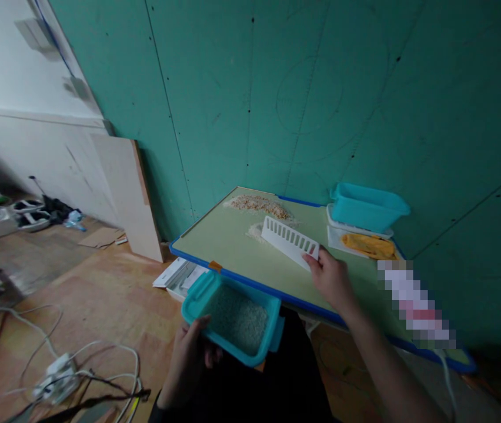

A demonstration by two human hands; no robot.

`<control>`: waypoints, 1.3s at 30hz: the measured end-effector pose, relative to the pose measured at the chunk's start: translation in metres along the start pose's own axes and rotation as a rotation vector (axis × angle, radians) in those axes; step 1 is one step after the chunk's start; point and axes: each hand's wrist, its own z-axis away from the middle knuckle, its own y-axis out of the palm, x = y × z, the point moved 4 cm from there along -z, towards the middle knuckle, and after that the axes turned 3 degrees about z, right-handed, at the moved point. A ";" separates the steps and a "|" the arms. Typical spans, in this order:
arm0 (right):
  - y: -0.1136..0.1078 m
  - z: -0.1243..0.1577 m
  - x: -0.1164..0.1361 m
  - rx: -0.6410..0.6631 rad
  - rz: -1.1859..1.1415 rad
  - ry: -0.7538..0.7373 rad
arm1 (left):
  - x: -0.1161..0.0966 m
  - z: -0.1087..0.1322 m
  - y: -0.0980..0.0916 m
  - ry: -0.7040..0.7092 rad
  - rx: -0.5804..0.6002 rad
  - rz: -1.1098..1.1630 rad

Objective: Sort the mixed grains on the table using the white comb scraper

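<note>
My left hand grips the near corner of a teal plastic box that holds white rice, held just below the near edge of the table. My right hand is closed on one end of a white slotted plastic piece, which lies tilted on the tabletop. Its far end reaches a small heap of white grains. A wider heap of brownish grains lies further back on the table.
A second teal box stands on a white tray at the table's back right, with a yellow cloth beside it. White cables and a power strip lie on the wooden floor at left. A board leans on the green wall.
</note>
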 end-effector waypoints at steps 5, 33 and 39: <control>0.016 -0.025 0.019 0.098 0.024 -0.072 | -0.010 -0.006 -0.006 0.058 -0.092 0.029; 0.046 -0.078 0.060 0.250 0.178 -0.224 | 0.031 0.000 -0.020 0.118 -0.133 0.176; 0.042 -0.077 0.059 0.264 0.258 -0.225 | 0.027 -0.005 -0.020 0.110 -0.152 0.170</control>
